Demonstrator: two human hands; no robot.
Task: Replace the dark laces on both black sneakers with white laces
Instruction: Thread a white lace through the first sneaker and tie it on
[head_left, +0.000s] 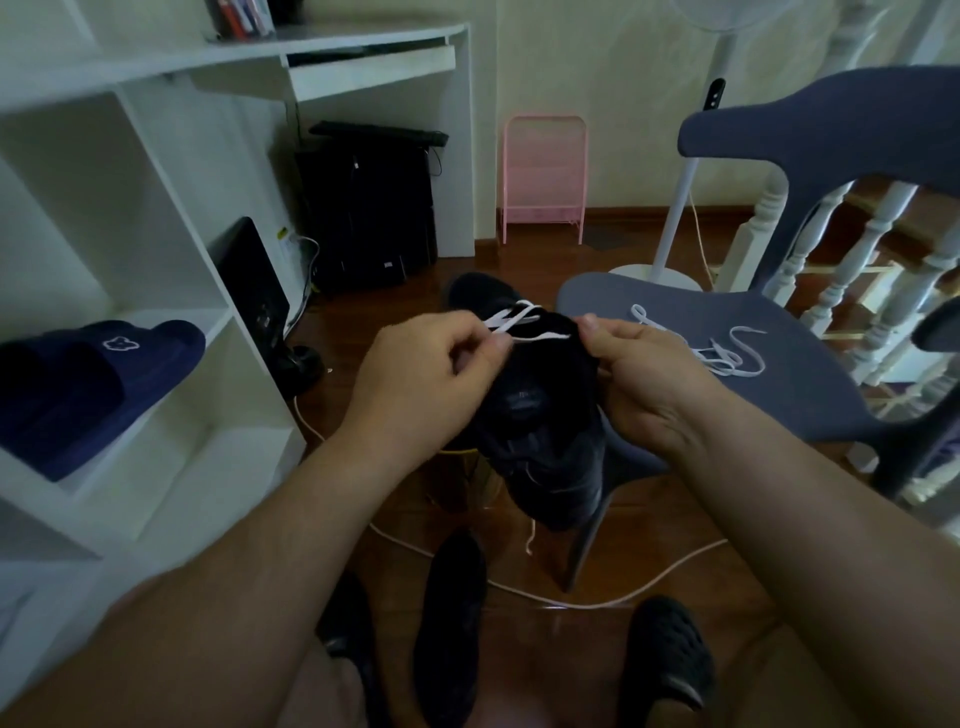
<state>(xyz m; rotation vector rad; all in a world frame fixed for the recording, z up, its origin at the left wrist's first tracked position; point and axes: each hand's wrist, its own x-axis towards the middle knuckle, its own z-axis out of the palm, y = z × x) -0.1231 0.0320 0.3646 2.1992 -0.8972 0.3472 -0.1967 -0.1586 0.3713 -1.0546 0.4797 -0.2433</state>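
Sneaker (540, 405) with white lace (511, 319) between both pinching hands.

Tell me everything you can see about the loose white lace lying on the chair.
The loose white lace is a flat, fabric-looking strip lying in slack curls and loops on the blue-grey chair seat, to the right of the right hand. One end curls into a small loop nearest that hand; the rest bunches toward the seat's right side. Neither hand touches it, and it is threaded through no shoe.

Dim room; cream wall (623, 78); wooden floor (649, 561); white shelving (156, 218); grey-blue chair (779, 364).
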